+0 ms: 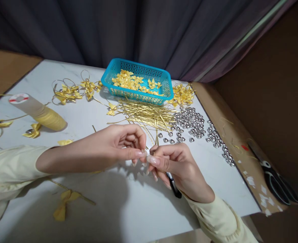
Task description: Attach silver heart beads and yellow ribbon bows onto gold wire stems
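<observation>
My left hand (118, 143) and my right hand (175, 165) meet above the white table (128, 202), fingertips pinched together around a thin gold cord (156, 143) that rises between them. What else sits in the pinch is too small to make out. A black pen-like tool (173, 187) lies under my right hand. Behind the hands lies a bundle of gold cords (146, 114) and a pile of silver beads (192, 121). A blue basket (139, 96) holds yellow ribbon bows (131, 81).
A spool of yellow thread (41, 114) lies at the left. Finished bows with loops (68, 92) sit at the back left, more bows (181, 94) right of the basket. A loose bow (64, 202) lies near my left sleeve. Black scissors (275, 179) rest on the brown ledge at right.
</observation>
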Action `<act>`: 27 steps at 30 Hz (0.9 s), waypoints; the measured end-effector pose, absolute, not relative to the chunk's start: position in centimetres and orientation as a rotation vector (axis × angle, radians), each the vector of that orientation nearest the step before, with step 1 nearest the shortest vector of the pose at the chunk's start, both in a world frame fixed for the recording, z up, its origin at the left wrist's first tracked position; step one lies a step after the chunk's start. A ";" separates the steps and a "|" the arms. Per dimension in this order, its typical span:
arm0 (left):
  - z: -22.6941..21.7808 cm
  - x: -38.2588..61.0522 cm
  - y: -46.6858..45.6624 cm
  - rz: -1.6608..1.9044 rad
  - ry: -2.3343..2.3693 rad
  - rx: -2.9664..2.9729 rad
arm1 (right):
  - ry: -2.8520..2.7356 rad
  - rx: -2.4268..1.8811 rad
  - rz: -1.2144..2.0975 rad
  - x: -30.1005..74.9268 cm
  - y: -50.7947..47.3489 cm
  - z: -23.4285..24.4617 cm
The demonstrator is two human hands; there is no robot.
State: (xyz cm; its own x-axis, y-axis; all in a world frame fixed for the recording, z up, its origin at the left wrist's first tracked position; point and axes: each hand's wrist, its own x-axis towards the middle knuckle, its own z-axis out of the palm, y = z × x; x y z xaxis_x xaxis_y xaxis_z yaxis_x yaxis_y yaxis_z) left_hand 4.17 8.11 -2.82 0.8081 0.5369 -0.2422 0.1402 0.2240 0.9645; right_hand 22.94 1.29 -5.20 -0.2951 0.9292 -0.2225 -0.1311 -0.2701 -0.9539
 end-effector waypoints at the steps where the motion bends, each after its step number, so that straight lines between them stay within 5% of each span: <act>1: -2.8 4.2 8.1 0.297 0.612 1.337 | -1.148 -1.114 1.685 22.9 1.3 -5.2; 27: -2.9 4.0 8.2 0.292 0.610 1.361 | -1.070 -1.119 1.716 23.0 1.4 -5.2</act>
State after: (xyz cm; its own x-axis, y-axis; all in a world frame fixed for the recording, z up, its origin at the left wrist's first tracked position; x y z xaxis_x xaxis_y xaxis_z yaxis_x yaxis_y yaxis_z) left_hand 4.05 8.17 -2.93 0.8122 0.5330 -0.2372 0.1490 0.2035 0.9677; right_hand 23.04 1.45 -5.22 -0.2822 0.9235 -0.2598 -0.1728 -0.3153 -0.9331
